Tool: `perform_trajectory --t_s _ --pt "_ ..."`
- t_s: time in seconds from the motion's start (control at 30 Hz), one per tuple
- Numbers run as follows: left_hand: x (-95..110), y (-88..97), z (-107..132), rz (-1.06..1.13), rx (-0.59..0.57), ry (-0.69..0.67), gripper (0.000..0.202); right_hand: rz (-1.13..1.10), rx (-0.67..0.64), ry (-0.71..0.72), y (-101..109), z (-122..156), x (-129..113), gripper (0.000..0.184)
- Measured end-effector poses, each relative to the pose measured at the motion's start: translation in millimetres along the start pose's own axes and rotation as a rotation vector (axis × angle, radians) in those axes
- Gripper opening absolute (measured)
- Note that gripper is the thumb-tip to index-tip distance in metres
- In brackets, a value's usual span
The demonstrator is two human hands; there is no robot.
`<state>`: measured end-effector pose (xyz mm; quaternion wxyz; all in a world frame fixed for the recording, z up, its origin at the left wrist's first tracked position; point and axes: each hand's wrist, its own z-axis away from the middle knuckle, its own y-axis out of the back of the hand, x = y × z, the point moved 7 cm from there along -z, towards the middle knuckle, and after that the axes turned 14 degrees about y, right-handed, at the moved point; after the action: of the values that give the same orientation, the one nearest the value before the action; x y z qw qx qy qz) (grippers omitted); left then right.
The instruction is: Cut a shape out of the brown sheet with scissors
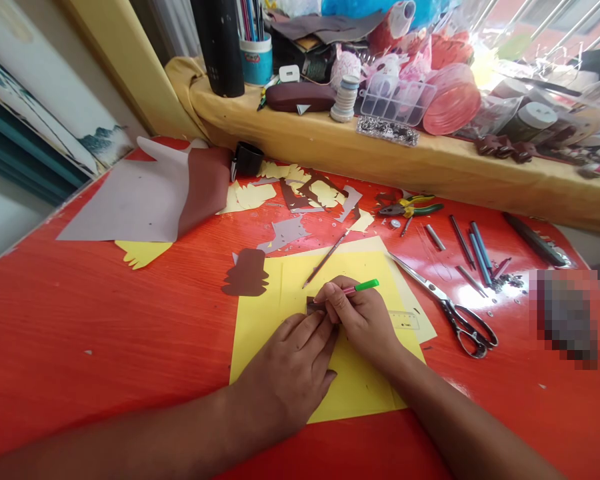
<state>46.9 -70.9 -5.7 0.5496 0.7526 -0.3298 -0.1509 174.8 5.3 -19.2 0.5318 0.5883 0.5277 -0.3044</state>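
My right hand (357, 310) is closed around a pen (365, 287) with a pinkish barrel and a green end; its tip is hidden behind my fingers. Lying flat, my left hand (293, 373) has its fingertips on a small dark brown piece (314, 306). Both hands rest over a yellow sheet (255, 327). A clear ruler (404, 321) lies to the right, partly under my right hand. Just beyond the hands is a brown pencil (325, 259). At the sheet's upper left corner sits a brown cut-out (250, 272) with jagged sides.
Large scissors (450, 303) lie open on the red table (130, 347), right of the sheet. Several pens (480, 247) and pliers (413, 205) are farther back. Paper scraps (287, 233) and a curled brown sheet (145, 193) lie behind. A crowded ledge (300, 137) borders the back.
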Motion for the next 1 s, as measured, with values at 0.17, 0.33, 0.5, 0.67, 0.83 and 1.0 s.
perform_trajectory --t_s 0.17,0.33,0.5,0.67,0.83,1.0 --pt "-0.3 -0.2 1.0 -0.005 -0.003 -0.002 0.052 0.019 -0.003 0.008 0.6 0.4 0.1 0.053" --pt "-0.5 -0.8 -0.2 0.004 -0.006 -0.003 0.051 0.028 -0.005 0.012 0.6 -0.1 -2.2 0.054" --pt "0.3 0.0 -1.6 0.004 -0.025 -0.004 0.05 0.047 -0.009 0.021 0.5 -2.1 -5.8 0.051" --pt "-0.3 1.8 -1.0 0.016 -0.012 0.0 0.051 0.029 -0.015 0.021 -0.3 -2.9 -6.1 0.05" --pt "-0.3 1.3 -1.1 0.016 -0.006 0.001 0.049 0.015 -0.014 0.022 -0.6 -3.1 -5.5 0.05" --pt "0.1 0.8 -1.5 0.017 -0.018 0.006 0.05 0.008 -0.014 0.023 -0.4 -2.8 -5.8 0.05"
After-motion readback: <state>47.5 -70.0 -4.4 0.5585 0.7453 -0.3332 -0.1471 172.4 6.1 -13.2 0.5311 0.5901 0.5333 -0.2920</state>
